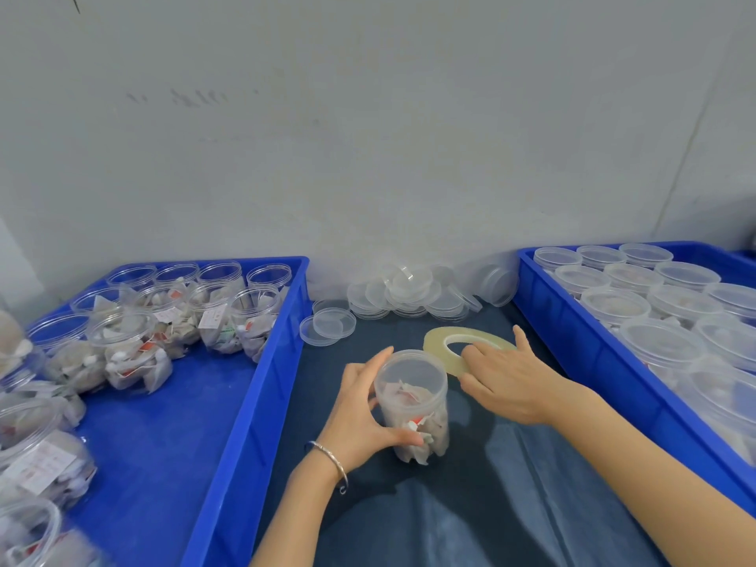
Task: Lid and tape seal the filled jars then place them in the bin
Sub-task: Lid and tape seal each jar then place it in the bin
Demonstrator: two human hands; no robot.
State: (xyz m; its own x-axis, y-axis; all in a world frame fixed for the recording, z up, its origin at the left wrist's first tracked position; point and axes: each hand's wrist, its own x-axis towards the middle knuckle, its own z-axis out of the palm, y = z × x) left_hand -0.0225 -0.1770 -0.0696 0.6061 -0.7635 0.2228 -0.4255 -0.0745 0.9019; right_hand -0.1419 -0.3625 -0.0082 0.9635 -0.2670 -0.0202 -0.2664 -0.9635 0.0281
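Observation:
A clear plastic jar (412,403) filled with tea bags stands upright on the dark cloth, with a clear lid on top. My left hand (360,415) grips its left side, thumb low across the front. My right hand (507,378) lies over a flat roll of clear tape (439,341) just right of and behind the jar, fingers spread on the ring. A blue bin (544,288) at the right holds several lidded jars. A blue bin (262,382) at the left holds several open filled jars.
A heap of loose clear lids (413,296) lies against the wall between the two bins, with single lids (327,325) nearer the left bin. Dark blue cloth (470,505) covers the table between the bins. A grey wall rises behind.

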